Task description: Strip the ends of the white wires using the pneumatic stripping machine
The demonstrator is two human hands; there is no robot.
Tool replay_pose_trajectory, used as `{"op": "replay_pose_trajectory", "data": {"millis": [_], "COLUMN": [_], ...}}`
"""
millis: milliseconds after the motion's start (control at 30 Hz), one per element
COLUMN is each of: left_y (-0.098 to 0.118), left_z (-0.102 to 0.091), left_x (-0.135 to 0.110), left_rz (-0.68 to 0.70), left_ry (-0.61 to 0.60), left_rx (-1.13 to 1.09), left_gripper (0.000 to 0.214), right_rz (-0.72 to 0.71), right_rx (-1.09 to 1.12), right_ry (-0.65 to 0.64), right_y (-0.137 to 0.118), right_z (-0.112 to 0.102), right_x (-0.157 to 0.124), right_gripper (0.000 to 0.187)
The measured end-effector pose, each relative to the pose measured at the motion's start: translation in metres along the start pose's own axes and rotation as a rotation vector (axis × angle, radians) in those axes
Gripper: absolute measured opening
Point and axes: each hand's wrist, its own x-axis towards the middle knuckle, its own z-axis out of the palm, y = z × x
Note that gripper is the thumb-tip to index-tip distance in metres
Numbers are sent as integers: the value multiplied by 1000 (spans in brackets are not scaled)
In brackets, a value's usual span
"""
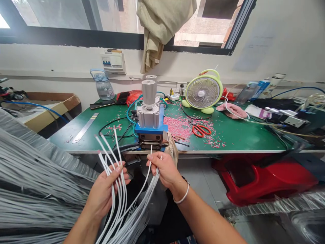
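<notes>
Pinching 1 white cable (146, 183) and bundle (149, 195) in right hand (162, 167), seemingly to face pneumatic press (149, 117) just beyond fingers (153, 160); fanning cables (117, 145) in left hand (108, 186).

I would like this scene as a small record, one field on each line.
Left hand: holds several white cables, ends fanned upward
Right hand: holds a single cable, tip toward the machine, plus a cable bundle
Machine: blue and silver, at the front of the table
Table: green, with red-handled scissors and a fan
Pink scraps: scattered around the scissors

White cables (143, 203), blue-and-silver machine (148, 118), green tabletop (243, 135), orange-red scissors (201, 130)
</notes>
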Motion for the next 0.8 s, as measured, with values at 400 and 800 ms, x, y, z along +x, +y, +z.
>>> {"op": "replay_pose_trajectory", "data": {"millis": [400, 800], "left_y": [-22, 10], "left_z": [2, 0], "left_x": [-11, -3], "left_rz": [26, 192], "left_ry": [-331, 95], "left_rx": [439, 24], "left_gripper": [19, 24], "right_rz": [45, 144], "right_rx": [-52, 251], "right_ry": [-32, 114], "right_y": [-5, -17], "right_z": [12, 14], "right_x": [-6, 7], "right_gripper": [27, 24]}}
